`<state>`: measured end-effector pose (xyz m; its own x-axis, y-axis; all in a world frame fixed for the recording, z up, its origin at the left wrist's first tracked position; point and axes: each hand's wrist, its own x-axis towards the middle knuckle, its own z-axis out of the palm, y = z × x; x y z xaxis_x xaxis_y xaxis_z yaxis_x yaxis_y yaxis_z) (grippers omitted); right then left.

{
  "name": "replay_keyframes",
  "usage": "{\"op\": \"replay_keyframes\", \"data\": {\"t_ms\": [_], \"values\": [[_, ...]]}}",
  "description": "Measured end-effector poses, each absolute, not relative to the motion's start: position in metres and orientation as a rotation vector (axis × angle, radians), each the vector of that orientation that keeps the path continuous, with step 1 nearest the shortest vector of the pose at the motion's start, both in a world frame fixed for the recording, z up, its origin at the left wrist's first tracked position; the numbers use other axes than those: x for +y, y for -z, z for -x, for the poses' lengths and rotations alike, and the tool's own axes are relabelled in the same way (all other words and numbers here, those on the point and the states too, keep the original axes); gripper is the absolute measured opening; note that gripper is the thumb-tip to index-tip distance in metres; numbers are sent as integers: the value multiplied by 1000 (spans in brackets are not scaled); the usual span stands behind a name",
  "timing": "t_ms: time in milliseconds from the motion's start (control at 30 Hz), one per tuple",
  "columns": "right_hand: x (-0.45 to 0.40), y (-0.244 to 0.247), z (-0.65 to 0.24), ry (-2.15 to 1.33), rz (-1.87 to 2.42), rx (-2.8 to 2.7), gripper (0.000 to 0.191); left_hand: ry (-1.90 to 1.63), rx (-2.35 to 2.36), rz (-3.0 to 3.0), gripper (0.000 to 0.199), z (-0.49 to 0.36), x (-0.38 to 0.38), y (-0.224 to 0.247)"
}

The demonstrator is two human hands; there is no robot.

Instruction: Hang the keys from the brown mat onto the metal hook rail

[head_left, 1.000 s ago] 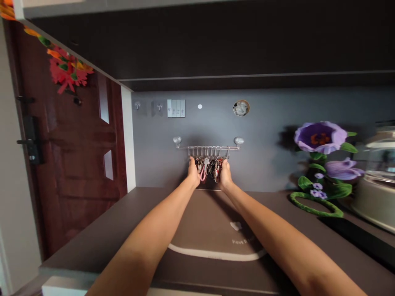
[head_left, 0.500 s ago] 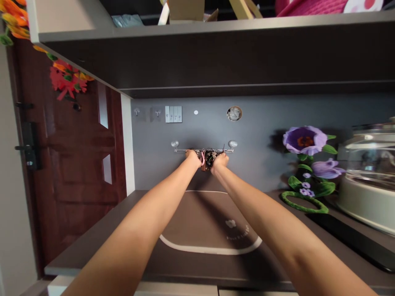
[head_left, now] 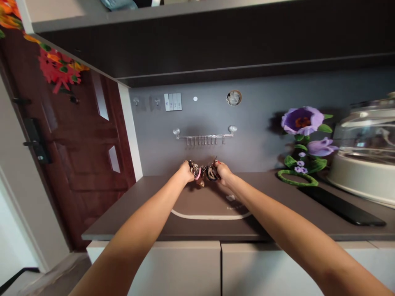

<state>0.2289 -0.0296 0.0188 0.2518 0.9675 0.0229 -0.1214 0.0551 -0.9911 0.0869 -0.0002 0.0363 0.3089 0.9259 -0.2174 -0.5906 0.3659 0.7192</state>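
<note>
Brown counter (head_left: 123, 209), mat (head_left: 205, 203), purple flowers (head_left: 319, 147), black slab (head_left: 342, 206), domed appliance (head_left: 364, 176)

The keys (head_left: 211, 173) form a crowded, jumbled row, held at its ends by the left hand (head_left: 186, 171) and the right hand (head_left: 225, 173). They are below the rack (head_left: 205, 137), apart from its hooks. Silvery and dark pieces mix throughout. A pink strap (head_left: 198, 173) curves among them, left of the middle; to its right sits a dark tangle of looped pieces. A small brownish tag (head_left: 202, 183) hangs lowest. Near the right hand, a thin dark piece points upward, with a spot of red beside it. Single keys are too small to tell apart.
</note>
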Motion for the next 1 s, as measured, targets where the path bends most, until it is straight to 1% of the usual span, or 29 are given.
{"op": "replay_keyframes", "data": {"t_ms": [33,133,233,433,533,667,833,1000], "values": [[-36,-14,-233,-1054,1229,-992,15,-1057,747,-597,34,-79,-7,-32],[-44,-2,-251,-894,1324,-1130,20,-1005,898,-709,30,-57,-20,-22],[-44,7,-272,-715,1370,-1259,22,-1015,917,-892,25,-40,-25,-16],[-55,6,-288,-357,1496,-1542,30,-1231,906,-1183,17,-27,-20,-7],[-61,0,-289,-189,1526,-1607,29,-1244,970,-1360,19,-23,-16,-5],[-62,-4,-291,-172,1591,-1564,34,-1194,1171,-1702,27,-16,-9,2],[-57,1,-295,-295,1563,-1448,42,-1160,1344,-2207,24,-8,0,10],[-52,3,-302,-298,1641,-1471,38,-1106,1370,-2269,16,-3,6,15]]}}
